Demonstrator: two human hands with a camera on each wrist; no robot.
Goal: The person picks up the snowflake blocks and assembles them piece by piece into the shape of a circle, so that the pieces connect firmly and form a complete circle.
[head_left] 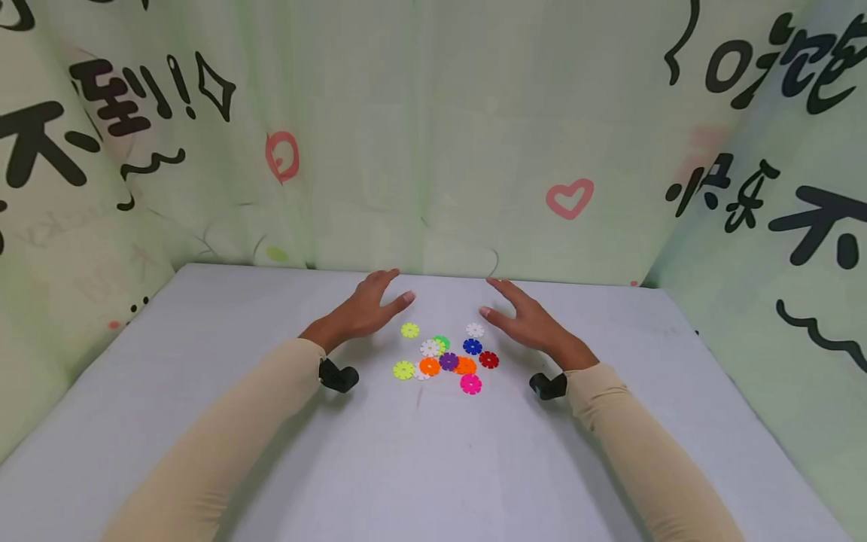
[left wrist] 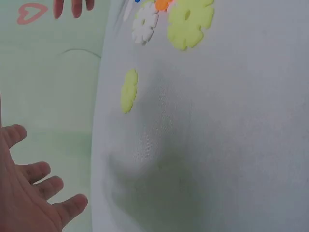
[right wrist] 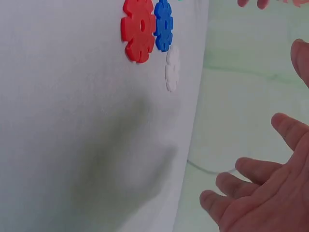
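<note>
Both hands hover above the table, fingers spread and holding nothing. My left hand [head_left: 366, 307] is nearest a yellow notched disc [head_left: 409, 330], and my right hand [head_left: 528, 320] is nearest a white notched disc [head_left: 475, 330]. Between and below them lies a loose cluster of flower-shaped plastic discs: a blue disc [head_left: 472, 346], a red disc [head_left: 489, 360], a purple disc [head_left: 448, 361], a pink disc [head_left: 470, 384] and several orange, white, green and yellow ones, some overlapping. In the right wrist view the red disc [right wrist: 138, 30] touches the blue disc [right wrist: 164, 25].
The discs lie on a table [head_left: 433, 467] under a pale cloth. Behind it hangs a light green curtain [head_left: 420, 150] printed with dark characters and pink hearts, and it also closes in both sides. A black wrist camera [head_left: 337, 375] sits below the left wrist, another camera [head_left: 547, 386] below the right.
</note>
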